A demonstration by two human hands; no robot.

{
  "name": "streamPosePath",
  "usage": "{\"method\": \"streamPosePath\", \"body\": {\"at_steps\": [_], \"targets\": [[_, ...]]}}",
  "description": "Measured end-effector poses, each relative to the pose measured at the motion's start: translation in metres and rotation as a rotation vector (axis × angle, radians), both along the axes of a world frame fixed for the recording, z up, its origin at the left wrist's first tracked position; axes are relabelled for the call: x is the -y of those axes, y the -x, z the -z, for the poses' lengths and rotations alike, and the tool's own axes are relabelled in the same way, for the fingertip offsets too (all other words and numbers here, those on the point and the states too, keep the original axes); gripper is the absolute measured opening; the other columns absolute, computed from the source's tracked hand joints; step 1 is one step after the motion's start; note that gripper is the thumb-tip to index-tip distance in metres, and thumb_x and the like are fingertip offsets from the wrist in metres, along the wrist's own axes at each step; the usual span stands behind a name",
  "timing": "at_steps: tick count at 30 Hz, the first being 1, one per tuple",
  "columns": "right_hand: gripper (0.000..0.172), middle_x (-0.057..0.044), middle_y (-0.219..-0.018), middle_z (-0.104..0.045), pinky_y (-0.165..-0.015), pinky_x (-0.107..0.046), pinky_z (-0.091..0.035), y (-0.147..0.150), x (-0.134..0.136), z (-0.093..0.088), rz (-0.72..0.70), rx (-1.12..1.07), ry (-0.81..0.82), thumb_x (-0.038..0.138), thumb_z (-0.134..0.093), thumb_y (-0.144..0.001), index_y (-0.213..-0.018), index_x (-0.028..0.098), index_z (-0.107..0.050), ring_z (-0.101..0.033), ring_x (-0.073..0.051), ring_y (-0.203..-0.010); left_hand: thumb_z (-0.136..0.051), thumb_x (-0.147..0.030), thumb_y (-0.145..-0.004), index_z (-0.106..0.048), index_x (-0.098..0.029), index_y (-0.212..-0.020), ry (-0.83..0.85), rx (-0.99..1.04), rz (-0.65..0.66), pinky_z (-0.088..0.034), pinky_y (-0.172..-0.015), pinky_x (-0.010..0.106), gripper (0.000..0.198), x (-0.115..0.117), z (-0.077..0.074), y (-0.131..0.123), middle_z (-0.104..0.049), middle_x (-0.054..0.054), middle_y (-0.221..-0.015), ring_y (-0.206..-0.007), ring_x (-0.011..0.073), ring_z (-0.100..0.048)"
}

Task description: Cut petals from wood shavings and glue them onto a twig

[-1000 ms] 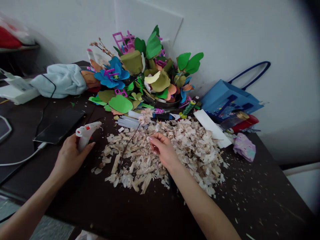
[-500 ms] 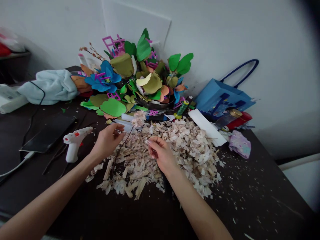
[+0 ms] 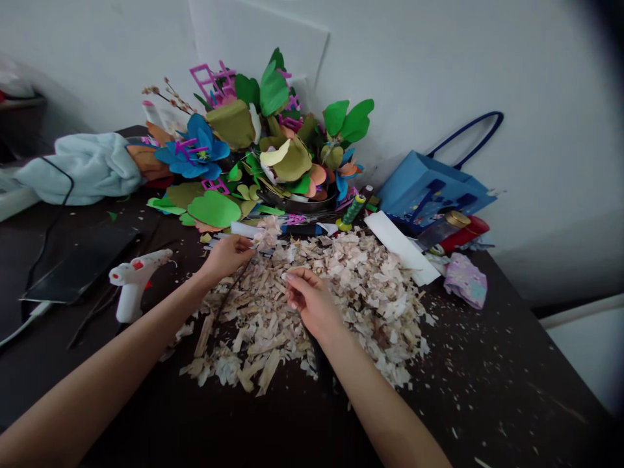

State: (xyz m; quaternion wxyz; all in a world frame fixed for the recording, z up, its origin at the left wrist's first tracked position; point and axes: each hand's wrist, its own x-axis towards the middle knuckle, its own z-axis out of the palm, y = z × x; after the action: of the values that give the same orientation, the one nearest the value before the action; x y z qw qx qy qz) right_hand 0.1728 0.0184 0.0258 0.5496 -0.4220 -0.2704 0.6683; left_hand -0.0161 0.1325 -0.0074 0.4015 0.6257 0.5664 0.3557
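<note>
My left hand [image 3: 228, 256] is closed in a pinch at the upper part of a thin dark twig [image 3: 229, 294], just below a pale pink flower [image 3: 268, 234] at its tip. The twig slants down over a heap of dried, cream-coloured petals and flakes [image 3: 370, 286]. Over the middle of that heap, my right hand [image 3: 312, 300] is closed too, thumb against fingers, with a small pale petal [image 3: 285, 277] at the fingertips. Below my right wrist a dark handle-like thing [image 3: 322, 364] shows in part; what it is stays unclear.
At the left lie a white glue gun [image 3: 139, 279] and a black phone [image 3: 82, 263] with a cable. Behind the heap stand bright felt-like flowers [image 3: 285, 159] and a green thread spool [image 3: 353, 211]. A white strip [image 3: 402, 247] and a blue bag [image 3: 429, 188] are at right.
My left hand has moved right and slightly up, its fingertips now at the twig below the flower. My right hand keeps its pinch in nearly the same place. The view has shifted slightly.
</note>
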Motion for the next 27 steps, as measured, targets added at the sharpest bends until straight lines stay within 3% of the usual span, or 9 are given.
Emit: {"method": "streamPosePath", "body": {"at_steps": [5,12,19,27], "targets": [[0.018,0.006,-0.051,-0.054,-0.039,-0.018,-0.028,0.0,0.001,0.0,0.002,-0.004,0.006,0.028,-0.079,-0.062,-0.065,0.019,-0.063,-0.041,-0.006,-0.043,-0.078,-0.038,-0.055,-0.061,-0.017,-0.074,0.102,0.118,0.009,-0.034,-0.044,0.023,0.033,0.0,-0.001,-0.005,-0.063,-0.002,-0.053,-0.043,0.0141,-0.054],[0.018,0.006,-0.051,-0.053,-0.039,-0.018,-0.027,0.0,0.001,-0.004,0.006,-0.002,0.003,0.028,-0.079,-0.062,-0.064,0.019,-0.063,-0.041,-0.007,-0.044,-0.077,-0.033,-0.059,-0.065,-0.015,-0.076,0.139,0.199,0.044,-0.034,-0.043,0.021,0.028,0.003,-0.009,-0.003,-0.059,-0.003,-0.051,-0.044,0.0109,-0.05],[0.018,0.005,-0.052,-0.053,-0.039,-0.018,-0.028,-0.005,0.002,-0.015,0.049,0.026,-0.06,0.03,-0.078,-0.063,-0.065,0.02,-0.063,-0.042,-0.007,-0.046,-0.076,-0.03,-0.063,-0.065,-0.015,-0.078,0.131,0.233,0.112,-0.028,-0.042,0.02,0.023,0.024,-0.039,-0.002,-0.057,-0.003,-0.053,-0.044,0.0079,-0.044],[0.016,0.005,-0.053,-0.052,-0.04,-0.019,-0.029,-0.009,0.009,-0.041,0.058,0.118,-0.164,0.03,-0.075,-0.069,-0.068,0.02,-0.063,-0.04,-0.007,-0.045,-0.075,-0.032,-0.068,-0.064,-0.016,-0.08,0.134,0.273,0.238,-0.027,-0.043,0.02,0.024,0.046,-0.072,-0.002,-0.054,-0.005,-0.056,-0.046,0.0072,-0.042]]}}
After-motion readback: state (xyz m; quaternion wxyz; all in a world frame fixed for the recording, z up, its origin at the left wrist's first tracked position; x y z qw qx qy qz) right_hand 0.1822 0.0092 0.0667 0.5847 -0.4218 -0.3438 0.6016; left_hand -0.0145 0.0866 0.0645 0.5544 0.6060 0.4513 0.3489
